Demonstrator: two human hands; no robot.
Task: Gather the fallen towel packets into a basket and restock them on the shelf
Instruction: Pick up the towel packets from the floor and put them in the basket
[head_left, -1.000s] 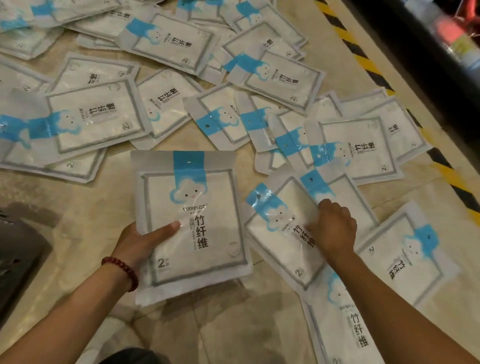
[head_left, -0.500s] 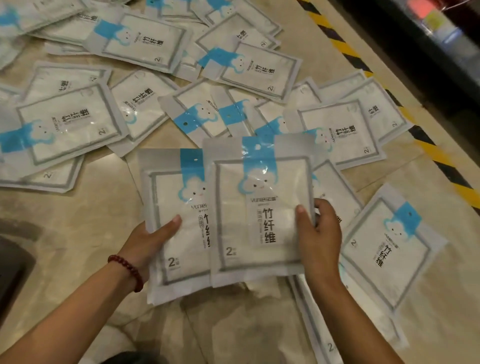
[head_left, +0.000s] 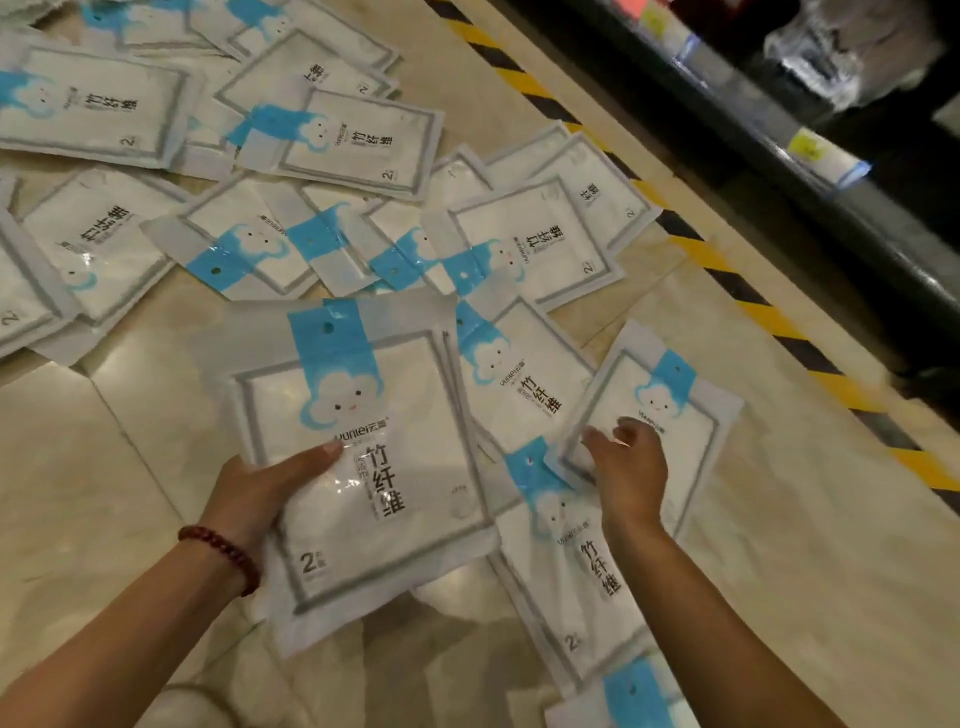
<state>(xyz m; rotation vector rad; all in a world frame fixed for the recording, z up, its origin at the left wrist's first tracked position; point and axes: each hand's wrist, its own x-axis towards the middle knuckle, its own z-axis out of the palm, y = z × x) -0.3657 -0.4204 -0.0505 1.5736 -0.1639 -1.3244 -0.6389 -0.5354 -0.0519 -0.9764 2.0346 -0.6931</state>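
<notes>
White plastic packets (head_left: 332, 145) litter the tiled floor (head_left: 104, 441), and your left hand (head_left: 254, 493) grips a small stack (head_left: 358, 467) of them, thumb pressed across the top face. Your right hand (head_left: 631, 467) hovers with fingers loosely spread, holding nothing, right at the near-left corner of the next packet (head_left: 660, 426). That packet lies flat, its blue header pointing away to the right, so the right hand is plainly nearer.

On the held towel packet (head_left: 358, 467) we read "yunlei", "竹纤维" and "2"; the floor packet (head_left: 587, 566) at four o'clock of it repeats "竹纤维" and "2".
</notes>
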